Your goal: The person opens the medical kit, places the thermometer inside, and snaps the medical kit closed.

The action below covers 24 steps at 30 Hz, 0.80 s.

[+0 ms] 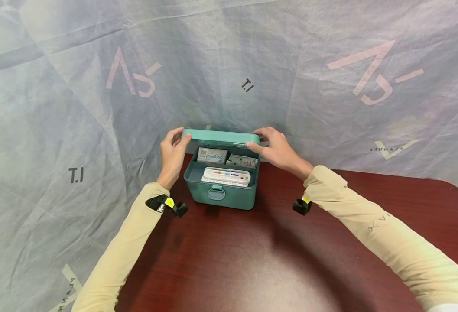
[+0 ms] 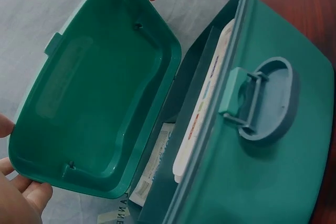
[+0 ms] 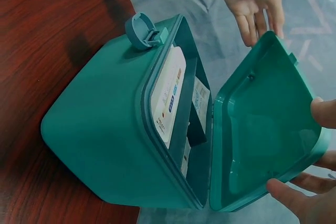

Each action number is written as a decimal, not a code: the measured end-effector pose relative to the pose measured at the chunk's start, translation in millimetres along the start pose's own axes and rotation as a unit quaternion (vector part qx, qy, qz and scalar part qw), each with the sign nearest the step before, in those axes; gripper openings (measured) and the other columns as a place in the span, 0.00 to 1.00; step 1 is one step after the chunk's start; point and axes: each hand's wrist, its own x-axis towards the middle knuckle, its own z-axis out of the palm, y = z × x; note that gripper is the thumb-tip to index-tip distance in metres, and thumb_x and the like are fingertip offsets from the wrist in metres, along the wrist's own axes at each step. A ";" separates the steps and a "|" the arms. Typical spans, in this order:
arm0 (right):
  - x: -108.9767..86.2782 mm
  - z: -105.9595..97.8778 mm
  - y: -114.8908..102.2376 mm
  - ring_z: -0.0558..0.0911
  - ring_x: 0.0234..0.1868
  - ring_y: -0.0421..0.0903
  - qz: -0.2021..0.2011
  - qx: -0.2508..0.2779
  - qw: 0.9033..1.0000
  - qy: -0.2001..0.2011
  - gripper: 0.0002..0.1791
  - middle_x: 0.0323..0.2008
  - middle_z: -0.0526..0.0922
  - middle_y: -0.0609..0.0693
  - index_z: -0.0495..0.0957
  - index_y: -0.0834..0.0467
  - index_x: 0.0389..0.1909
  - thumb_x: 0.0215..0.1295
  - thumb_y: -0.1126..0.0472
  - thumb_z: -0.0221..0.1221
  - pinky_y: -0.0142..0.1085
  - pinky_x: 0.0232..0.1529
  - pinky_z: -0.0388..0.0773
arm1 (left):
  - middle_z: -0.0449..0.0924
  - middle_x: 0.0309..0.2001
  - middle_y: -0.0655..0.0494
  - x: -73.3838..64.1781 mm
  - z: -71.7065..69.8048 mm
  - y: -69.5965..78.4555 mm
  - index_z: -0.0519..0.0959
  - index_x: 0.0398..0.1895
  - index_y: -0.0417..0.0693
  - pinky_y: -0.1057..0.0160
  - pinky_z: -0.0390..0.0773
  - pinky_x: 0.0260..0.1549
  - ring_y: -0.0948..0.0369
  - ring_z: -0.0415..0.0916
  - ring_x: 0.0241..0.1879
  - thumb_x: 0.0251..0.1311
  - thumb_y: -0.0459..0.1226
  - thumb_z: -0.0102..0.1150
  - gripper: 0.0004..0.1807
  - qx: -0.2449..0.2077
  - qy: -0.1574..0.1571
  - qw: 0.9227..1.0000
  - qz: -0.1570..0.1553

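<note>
A green storage box (image 1: 225, 199) stands on the table with its hinged lid (image 1: 221, 135) raised and tilted back. At the lid's left corner my left hand (image 1: 172, 156) grips the edge, thumb in front and fingers behind. My right hand (image 1: 278, 148) holds the right corner in the same way. Both wrist views show the lid's hollow inside (image 2: 100, 93). Inside the box, a white oblong case (image 1: 229, 175) with coloured print lies at the front. Behind it, in separate compartments, are a packet marked "Surgical" (image 1: 212, 155) and another printed packet (image 1: 242, 161).
A loop latch (image 1: 216, 193) hangs on the box's front. The dark red wooden table (image 1: 252, 260) extends toward me and to the right. Grey printed cloth (image 1: 229, 65) hangs close behind the box and along the left side.
</note>
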 end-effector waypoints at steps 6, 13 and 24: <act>-3.1 0.3 0.9 0.76 0.53 0.54 -0.005 -0.008 1.000 -0.006 0.28 0.54 0.70 0.58 0.70 0.62 0.61 0.66 0.50 0.58 0.46 0.49 0.75 | 0.69 0.61 0.50 5.0 -0.7 -17.2 0.73 0.60 0.47 0.62 0.66 0.58 0.57 0.66 0.61 0.63 0.46 0.58 0.23 0.011 -0.003 1.000 0.014; -6.5 1.2 -0.1 0.76 0.54 0.56 -0.012 -0.014 1.000 -0.011 0.29 0.54 0.70 0.58 0.69 0.63 0.61 0.66 0.50 0.57 0.46 0.50 0.75 | 0.71 0.60 0.50 2.6 -1.4 -20.6 0.74 0.59 0.48 0.61 0.67 0.57 0.57 0.68 0.60 0.62 0.45 0.59 0.23 0.005 0.000 1.000 0.011; -14.1 5.8 -2.7 0.76 0.54 0.56 -0.009 -0.001 1.000 -0.013 0.29 0.55 0.69 0.59 0.69 0.64 0.61 0.64 0.52 0.61 0.45 0.51 0.76 | 0.71 0.60 0.46 -5.2 -5.5 -23.3 0.74 0.59 0.46 0.61 0.67 0.57 0.54 0.68 0.60 0.62 0.43 0.60 0.23 0.007 -0.003 1.000 0.020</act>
